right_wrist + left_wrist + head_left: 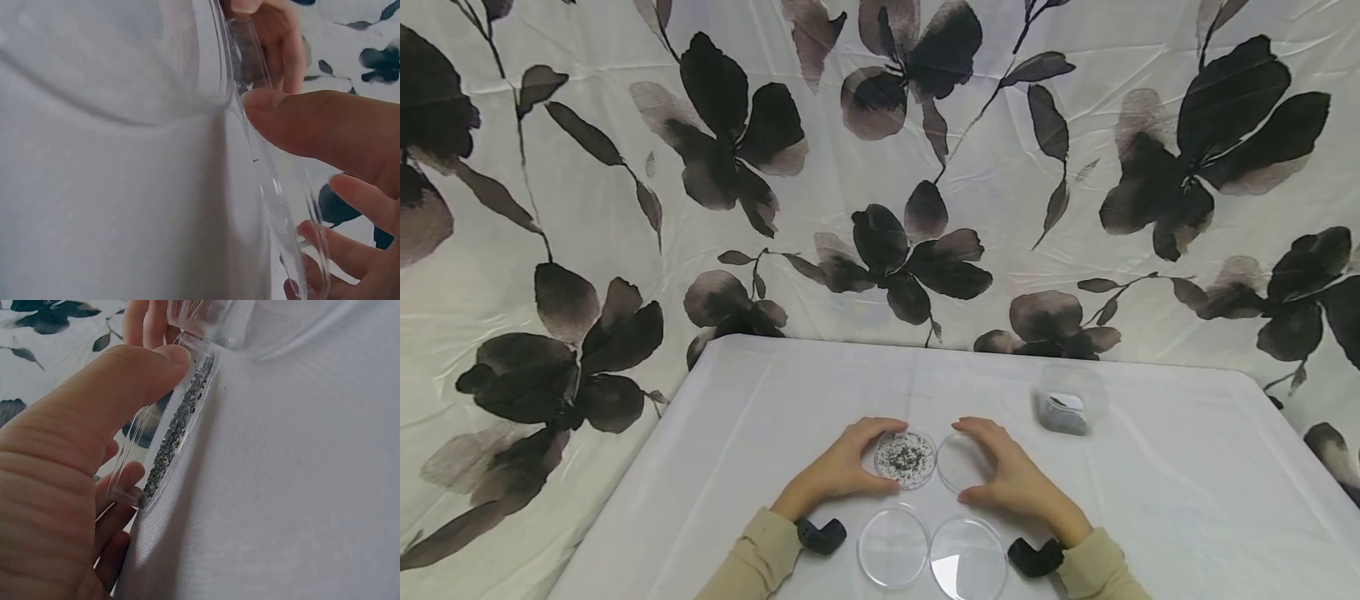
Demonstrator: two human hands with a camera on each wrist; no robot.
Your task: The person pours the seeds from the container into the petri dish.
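In the head view, a clear petri dish (pixel 906 459) with small dark grains scattered over its bottom sits on the table. My left hand (pixel 848 463) grips it by the rim, thumb at the near side and fingers at the far side. The left wrist view shows the dark grains (pixel 175 434) as a thin layer along the dish's base. My right hand (pixel 1017 477) holds a second clear petri dish (pixel 958 463) the same way, right beside the first. One dark speck (pixel 255 160) shows on it in the right wrist view.
Two clear round dish pieces (pixel 892 547) lie side by side nearer the person, between the forearms. A transparent container (pixel 1063 413) with dark contents stands at the back right of the white table (pixel 820 375). Behind hangs a floral cloth (pixel 820 167).
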